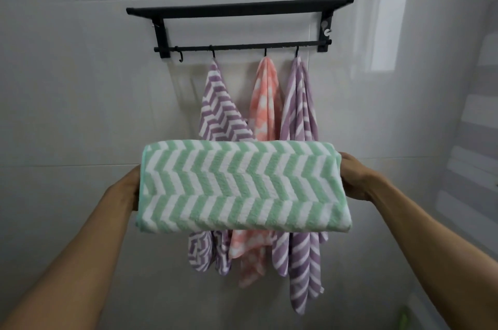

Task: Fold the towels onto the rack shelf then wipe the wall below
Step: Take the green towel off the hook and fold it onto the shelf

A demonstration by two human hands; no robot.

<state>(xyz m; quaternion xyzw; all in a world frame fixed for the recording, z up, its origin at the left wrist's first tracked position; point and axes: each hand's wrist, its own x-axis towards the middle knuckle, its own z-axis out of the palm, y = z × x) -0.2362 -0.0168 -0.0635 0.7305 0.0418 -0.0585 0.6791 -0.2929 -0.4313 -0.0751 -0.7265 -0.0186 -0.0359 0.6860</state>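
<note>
1. Head view: we carry the folded green towel (237,187) level at mid-frame, below the rack (239,6) and in front of the three towels hung from its hooks.
2. Our left hand (134,189) is at the towel's left end and our right hand (353,181) at its right end. Both seem to clasp the ends, but the fingers are behind the cloth, so we cannot tell how far either hand has closed.
3. We judge the green towel soft, light and limp. It sags a little at its lower edge, so it needs support at both ends or from beneath, or the folds will slip open.
4. It looks fleecy and not slippery. The best hold is probably under the short ends, with the folded edge kept facing forward as it goes up to the shelf.
5. The left purple towel (218,108), the pink towel (264,103) and the right purple towel (299,108) hang by single corners. Their middles are hidden behind the green towel.
6. We see the shelf top only edge-on from below, so we cannot tell what lies on it.
7. The wall (80,87) below the towels is partly covered. A green object at the lower right edge of the frame is cut off and unclear.
</note>
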